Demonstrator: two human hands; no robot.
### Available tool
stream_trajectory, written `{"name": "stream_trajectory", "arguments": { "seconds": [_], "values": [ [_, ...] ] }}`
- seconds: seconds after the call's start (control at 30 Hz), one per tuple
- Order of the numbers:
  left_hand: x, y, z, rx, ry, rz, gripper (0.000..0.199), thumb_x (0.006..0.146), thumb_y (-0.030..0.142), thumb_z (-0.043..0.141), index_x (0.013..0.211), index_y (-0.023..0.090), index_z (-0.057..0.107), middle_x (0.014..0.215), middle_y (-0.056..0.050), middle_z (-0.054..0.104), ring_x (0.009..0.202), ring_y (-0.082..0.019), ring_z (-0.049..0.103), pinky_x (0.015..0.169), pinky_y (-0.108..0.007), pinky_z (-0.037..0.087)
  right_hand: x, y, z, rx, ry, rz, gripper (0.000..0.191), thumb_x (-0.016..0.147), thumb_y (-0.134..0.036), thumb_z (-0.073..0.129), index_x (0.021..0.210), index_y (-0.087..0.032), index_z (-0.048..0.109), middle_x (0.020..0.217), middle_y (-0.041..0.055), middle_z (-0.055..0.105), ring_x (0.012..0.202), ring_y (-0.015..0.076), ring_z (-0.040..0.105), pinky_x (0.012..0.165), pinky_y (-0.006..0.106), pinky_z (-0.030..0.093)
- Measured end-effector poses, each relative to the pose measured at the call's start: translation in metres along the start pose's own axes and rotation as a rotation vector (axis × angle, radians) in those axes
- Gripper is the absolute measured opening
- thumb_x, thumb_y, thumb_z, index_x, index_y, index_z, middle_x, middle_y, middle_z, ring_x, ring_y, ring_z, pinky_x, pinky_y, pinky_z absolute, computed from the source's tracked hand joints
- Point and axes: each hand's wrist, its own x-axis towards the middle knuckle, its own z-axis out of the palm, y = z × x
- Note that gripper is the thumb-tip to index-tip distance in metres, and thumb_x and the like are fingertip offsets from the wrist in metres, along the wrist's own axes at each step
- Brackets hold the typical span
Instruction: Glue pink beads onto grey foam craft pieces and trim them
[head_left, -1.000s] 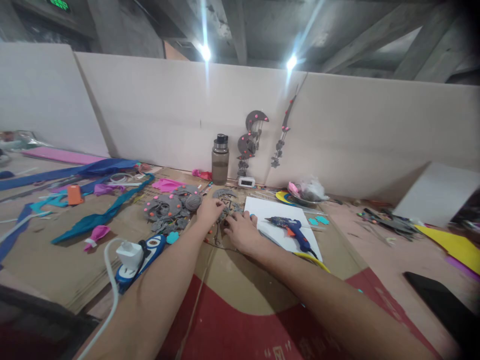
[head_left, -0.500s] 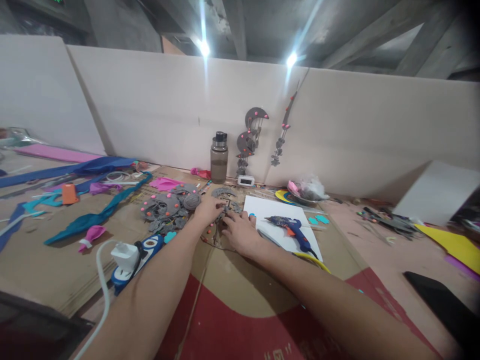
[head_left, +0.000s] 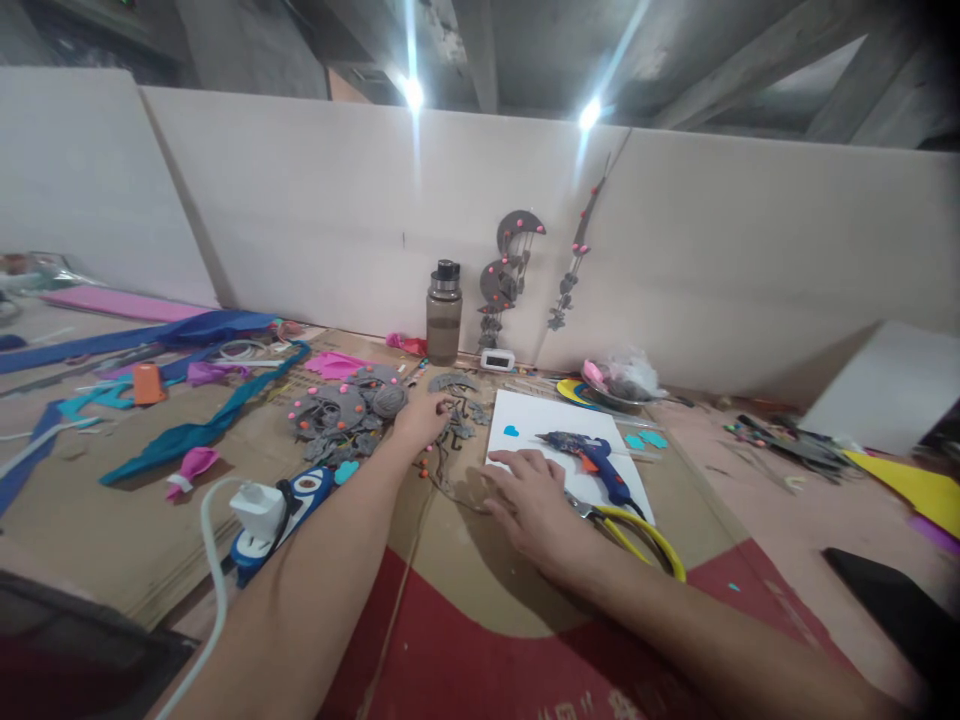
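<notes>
My left hand (head_left: 421,422) is at the middle of the cardboard, its fingertips drawn together at the edge of grey felt cutouts on a string (head_left: 466,412); whatever they pinch is too small to make out. Fingers apart and holding nothing, my right hand (head_left: 534,505) hovers or rests by the lower left of a white sheet (head_left: 517,408); contact is unclear. Yellow-handled scissors (head_left: 637,535) lie just beyond its wrist. On the sheet are a blue glue gun (head_left: 592,462) and a small blue cutout (head_left: 511,431). Grey felt moons with pink dots (head_left: 330,410) are piled left of my left hand.
A water bottle (head_left: 445,320) and a small white digital clock (head_left: 496,360) stand by the back wall, where moon garlands (head_left: 517,235) hang. A power strip (head_left: 285,520) with a white plug lies left of my forearm. A black phone (head_left: 885,610) lies at right.
My right hand has moved away from the grey cutouts, right and towards me, uncovering the blue cutout and more of the scissors. My left hand stays nearly in place. The view has shifted slightly.
</notes>
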Motion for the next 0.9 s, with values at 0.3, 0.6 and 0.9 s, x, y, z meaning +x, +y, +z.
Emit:
{"name": "stream_trajectory", "arguments": {
  "seconds": [0.3,0.6,0.9],
  "values": [
    [-0.001,0.003,-0.002,0.017,0.001,-0.011,0.022,0.072,0.029,0.061,0.088,0.017,0.069,0.086,-0.005,0.069,0.078,-0.016,0.062,0.074,-0.025,0.047,-0.039,0.085,-0.043,-0.162,0.223,0.318,0.031,0.087,-0.035,0.044,0.107,-0.016,0.057,0.104,0.0113,0.059,0.098,0.0258,0.051,0.086,0.039,0.037],
    [0.000,0.006,0.000,0.081,0.007,-0.051,0.021,0.071,0.032,0.060,0.086,0.020,0.070,0.087,-0.004,0.069,0.081,-0.017,0.061,0.075,-0.026,0.046,-0.034,0.096,-0.043,-0.212,-0.118,0.587,0.038,0.085,-0.043,0.043,0.103,-0.013,0.060,0.091,0.0148,0.064,0.081,0.0245,0.060,0.065,0.030,0.038],
    [-0.001,0.005,0.000,0.073,-0.001,-0.083,0.021,0.071,0.034,0.061,0.087,0.023,0.070,0.087,-0.002,0.069,0.080,-0.016,0.061,0.071,-0.024,0.045,0.000,0.097,-0.071,-0.141,-0.275,0.811,0.030,0.079,-0.041,0.046,0.076,-0.017,0.063,0.075,0.0125,0.066,0.070,0.0246,0.061,0.058,0.030,0.038]
  ]
}}
